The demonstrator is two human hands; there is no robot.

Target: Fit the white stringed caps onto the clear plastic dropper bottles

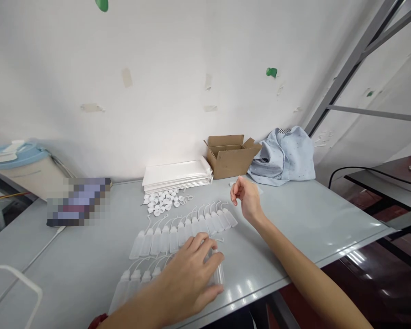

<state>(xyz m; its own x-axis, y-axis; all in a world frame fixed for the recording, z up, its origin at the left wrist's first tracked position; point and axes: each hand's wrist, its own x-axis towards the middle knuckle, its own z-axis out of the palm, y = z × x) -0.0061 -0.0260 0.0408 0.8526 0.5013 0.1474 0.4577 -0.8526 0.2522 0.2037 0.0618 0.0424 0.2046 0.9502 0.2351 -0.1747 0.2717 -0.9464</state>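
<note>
My left hand [192, 278] reaches over the nearer row of small translucent plastic squeeze bottles [123, 288]. Its fingers and thumb close about a clear bottle [220, 270] at that row's right end; the palm hides several others. Raised above the table, my right hand [248, 198] has its fingers loosely bent, with nothing visible in them. Just left of it ends the farther row of similar bottles [173, 240], lying side by side with thin cap straps pointing away from me. A pile of small white caps [160, 201] lies behind that row.
Flat white packets [176, 176] are stacked against the wall, beside an open cardboard box [231, 160] and a light blue cloth [286, 157]. On the left are a blurred-out device [80, 201], its white cable [37, 256] and a blue-lidded bin [27, 164]. Grey table edge [342, 251] runs along the right.
</note>
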